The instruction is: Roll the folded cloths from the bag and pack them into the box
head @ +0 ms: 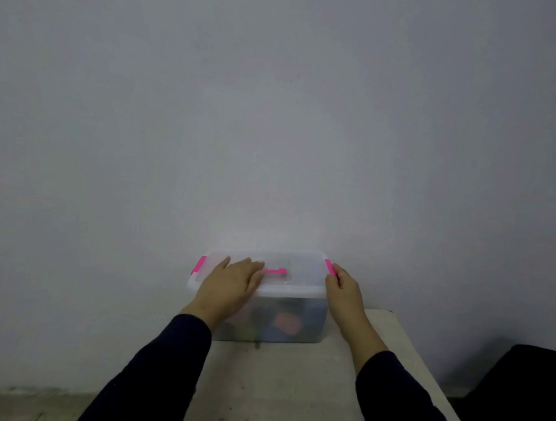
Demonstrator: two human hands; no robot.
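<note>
Grey plaster wall [276, 112] filled most of what you saw, and under it stood the pale table [285, 389] with a dark shape [526, 388] low at its right side. On the table, against the wall, the clear plastic box [295, 328] lay with its long side running left to right across your view. Its lid [302, 267] was already on, with a pink handle [278, 271] in the middle.

Your left hand [233, 282] rested flat on the left part of the lid, fingers straight and relaxed, so it pressed and did not grip. Your right hand [343, 287] was at the right short end, its fingers touching the right pink clip [329, 267]; I cannot tell if they were curled around the clip or only pushing it. The left pink clip [198, 265] was just beside your left hand, to its left, so that hand was the nearer one for it.

Inside the box, through the cloudy wall, you could see the cloths [287, 323] as soft blurred patches, one orange and others dark and blue. No bag was in view. I judge the packing was finished and only the closing of the clips remained.
</note>
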